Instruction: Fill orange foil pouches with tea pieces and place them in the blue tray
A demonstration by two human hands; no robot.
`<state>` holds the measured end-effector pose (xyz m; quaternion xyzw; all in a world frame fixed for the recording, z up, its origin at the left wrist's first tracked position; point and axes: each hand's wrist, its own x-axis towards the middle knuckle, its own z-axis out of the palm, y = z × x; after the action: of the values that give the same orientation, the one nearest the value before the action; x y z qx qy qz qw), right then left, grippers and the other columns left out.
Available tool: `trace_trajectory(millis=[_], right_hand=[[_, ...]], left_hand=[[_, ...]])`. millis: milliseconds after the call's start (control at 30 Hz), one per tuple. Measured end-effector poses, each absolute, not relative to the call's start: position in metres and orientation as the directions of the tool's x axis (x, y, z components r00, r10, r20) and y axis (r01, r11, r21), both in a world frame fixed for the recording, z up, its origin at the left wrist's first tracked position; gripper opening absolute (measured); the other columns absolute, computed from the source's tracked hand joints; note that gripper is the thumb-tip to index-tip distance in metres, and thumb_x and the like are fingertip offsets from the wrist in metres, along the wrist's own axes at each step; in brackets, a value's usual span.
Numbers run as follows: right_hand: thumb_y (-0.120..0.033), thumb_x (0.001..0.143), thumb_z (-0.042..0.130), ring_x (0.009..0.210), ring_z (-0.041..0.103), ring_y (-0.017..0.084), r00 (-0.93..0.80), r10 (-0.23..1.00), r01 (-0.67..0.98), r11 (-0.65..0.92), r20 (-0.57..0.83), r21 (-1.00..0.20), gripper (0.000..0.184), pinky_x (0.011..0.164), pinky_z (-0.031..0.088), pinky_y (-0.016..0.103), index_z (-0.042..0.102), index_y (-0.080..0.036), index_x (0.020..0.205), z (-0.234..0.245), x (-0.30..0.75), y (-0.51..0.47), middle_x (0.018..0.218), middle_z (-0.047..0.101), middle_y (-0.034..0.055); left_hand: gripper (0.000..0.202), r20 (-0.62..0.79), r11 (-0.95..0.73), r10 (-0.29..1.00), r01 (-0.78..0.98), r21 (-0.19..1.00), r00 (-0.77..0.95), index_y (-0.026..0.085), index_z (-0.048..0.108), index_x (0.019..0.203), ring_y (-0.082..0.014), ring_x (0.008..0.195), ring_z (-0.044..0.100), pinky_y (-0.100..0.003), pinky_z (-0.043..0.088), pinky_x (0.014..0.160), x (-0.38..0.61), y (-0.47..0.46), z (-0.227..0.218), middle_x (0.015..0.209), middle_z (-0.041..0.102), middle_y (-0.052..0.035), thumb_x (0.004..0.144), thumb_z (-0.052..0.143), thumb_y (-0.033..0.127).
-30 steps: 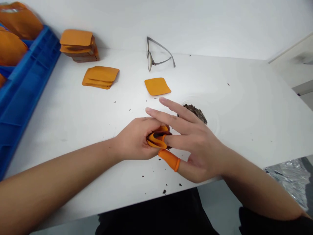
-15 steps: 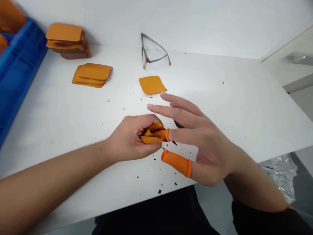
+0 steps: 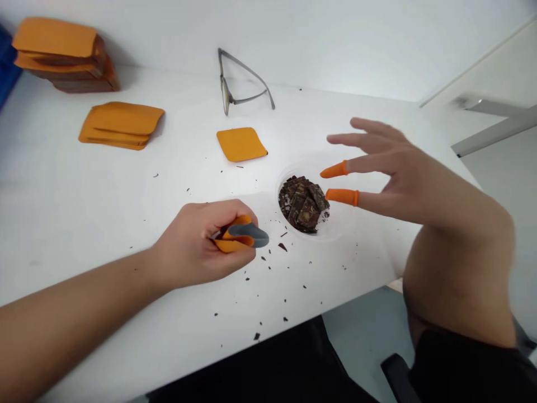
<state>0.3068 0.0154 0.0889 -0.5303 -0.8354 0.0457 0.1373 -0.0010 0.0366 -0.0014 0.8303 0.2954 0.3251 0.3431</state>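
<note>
My left hand (image 3: 205, 240) is closed around a folded orange pouch (image 3: 235, 245). The pouch's mouth gapes toward the right, and a grey rounded flap (image 3: 257, 235) shows at it; whether this is lining or a separate piece I cannot tell. My right hand (image 3: 390, 170) hovers with fingers spread and nothing in them, just right of a clear round bowl (image 3: 331, 230). Orange finger cots (image 3: 342, 196) cover its thumb and index finger. Inside the bowl lie dark brown flat chunks and flakes (image 3: 304, 204).
One flat orange pouch (image 3: 242, 144) lies behind the bowl. A short stack of pouches (image 3: 121, 124) and a taller stack (image 3: 62, 53) stand at left. Glasses (image 3: 245, 84) rest near the wall. A blue crate (image 3: 5, 64) edges in at far left. Dark crumbs dot the white table (image 3: 168, 336).
My right hand has pulled its finger out of the pouch and moved right and up, uncovering the bowl. The grey flap now shows at the pouch's mouth. The camera view has shifted right.
</note>
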Motion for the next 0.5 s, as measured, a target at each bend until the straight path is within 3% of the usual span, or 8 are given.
trace_trajectory(millis=[100,200,333,500], right_hand=[[-0.055,0.086,0.072,0.158,0.023,0.043,-0.359,0.932,0.917,0.345,-0.040,-0.199,0.037,0.120,0.037,0.073,0.076,-0.036,0.117,0.080,0.317,0.024,0.157,0.052,-0.0010],[-0.054,0.092,0.064,0.160,0.017,0.042,-0.313,0.940,0.940,0.287,-0.134,-0.184,0.036,0.122,0.034,0.072,0.076,-0.035,0.120,0.069,0.315,0.026,0.160,0.048,0.0004],[-0.052,0.090,0.066,0.160,0.016,0.041,-0.332,0.934,0.931,0.301,-0.136,-0.204,0.034,0.122,0.032,0.073,0.076,-0.032,0.115,0.063,0.311,0.023,0.163,0.045,-0.0003],[-0.042,0.087,0.071,0.160,0.022,0.037,-0.355,0.926,0.913,0.314,-0.128,-0.260,0.023,0.121,0.038,0.067,0.070,-0.024,0.100,0.066,0.314,0.023,0.157,0.053,0.0027]], left_hand=[[0.012,0.338,-0.624,0.692,0.293,0.725,0.638,0.024,0.060,0.080,-0.0063,0.050,0.054,-0.016,0.042,0.049,-0.003,0.037,-0.001,0.066,0.067,0.0071,0.074,0.063,0.014],[0.004,0.304,-0.609,0.726,0.372,0.700,0.617,0.024,0.060,0.081,-0.0057,0.053,0.055,-0.018,0.041,0.054,-0.003,0.034,0.003,0.070,0.067,0.0078,0.080,0.062,0.020],[0.004,0.266,-0.563,0.786,0.468,0.681,0.558,0.028,0.062,0.082,-0.0042,0.056,0.056,-0.019,0.039,0.059,-0.001,0.027,0.011,0.071,0.067,0.0133,0.082,0.059,0.026],[0.005,0.216,-0.517,0.817,0.511,0.687,0.535,0.034,0.065,0.083,-0.0028,0.060,0.057,-0.018,0.041,0.064,-0.002,0.025,0.013,0.075,0.067,0.0174,0.083,0.061,0.030]])
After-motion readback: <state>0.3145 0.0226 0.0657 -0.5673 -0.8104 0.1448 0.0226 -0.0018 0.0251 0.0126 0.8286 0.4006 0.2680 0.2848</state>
